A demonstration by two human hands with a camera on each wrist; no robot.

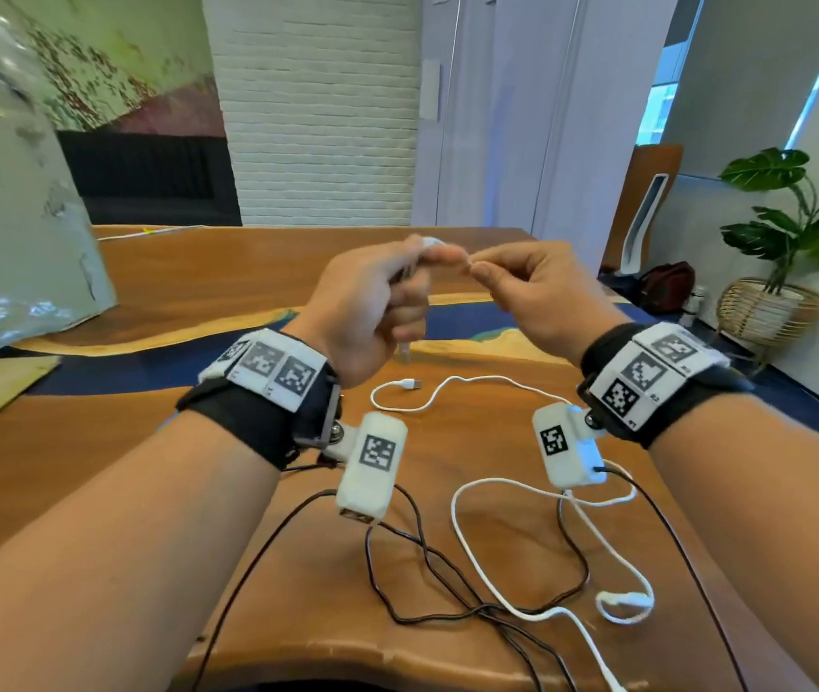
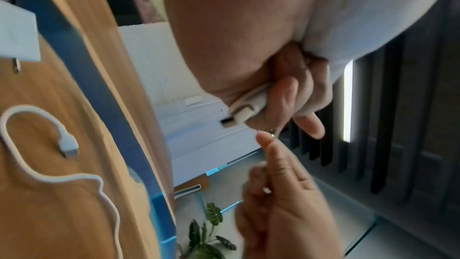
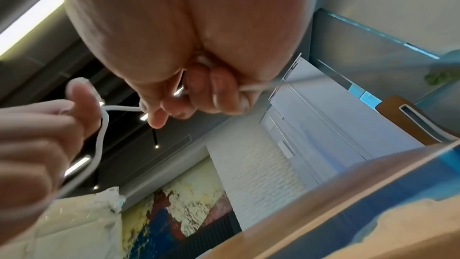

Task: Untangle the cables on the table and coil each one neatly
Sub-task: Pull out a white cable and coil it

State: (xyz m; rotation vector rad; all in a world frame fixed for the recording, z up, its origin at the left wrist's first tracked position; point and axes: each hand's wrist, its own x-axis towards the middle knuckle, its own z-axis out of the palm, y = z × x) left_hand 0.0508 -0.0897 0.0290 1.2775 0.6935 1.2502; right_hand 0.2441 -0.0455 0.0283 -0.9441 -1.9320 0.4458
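hands (image 1: 372,302) raised, cables (image 1: 477,392) mid-table (image 1: 247,272)

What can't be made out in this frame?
- Coil in left hand: fingers hide the loop count in head and left wrist views.
- White cable and black cable: far ends cut off by the head view's bottom edge.
- Right hand: what it pinches is blurred.

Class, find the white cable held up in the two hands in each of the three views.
Head: white cable, upper centre, atop the left hand.
Left wrist: right of centre, bunched in the curled fingers, plug poking out.
Right wrist: left of centre, strung between both hands.
Shared landmark: the white brick wall.
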